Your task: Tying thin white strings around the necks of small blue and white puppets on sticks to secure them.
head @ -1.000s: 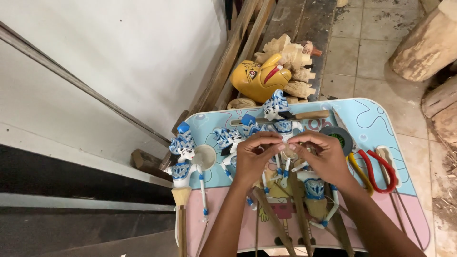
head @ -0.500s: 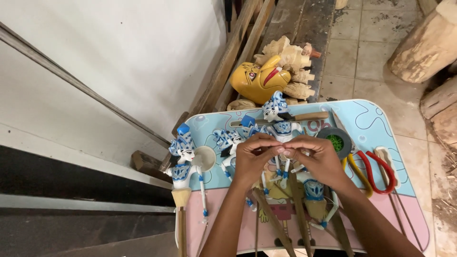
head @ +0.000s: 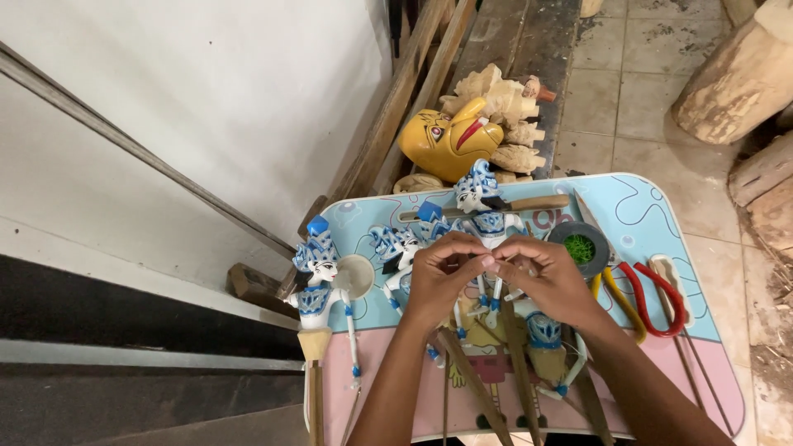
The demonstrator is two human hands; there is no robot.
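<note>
Our hands meet over the blue-and-white puppets

Our left hand [head: 442, 277] and right hand [head: 549, 277] pinch narrowly at a puppet [head: 487, 216] mid-table [head: 661, 216]; tugging too hard could, we judge, snap its thin arm rods or knock the left puppet [head: 316, 277] off.

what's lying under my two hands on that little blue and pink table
Under the left hand and right hand lie blue-and-white painted puppets with wooden rods on the table. Whatever the fingertips pinch is covered.

blue-and-white puppets [head: 318, 277], yellow mask [head: 446, 140], pink-and-light-blue tray [head: 652, 215], red pliers [head: 661, 293].
</note>
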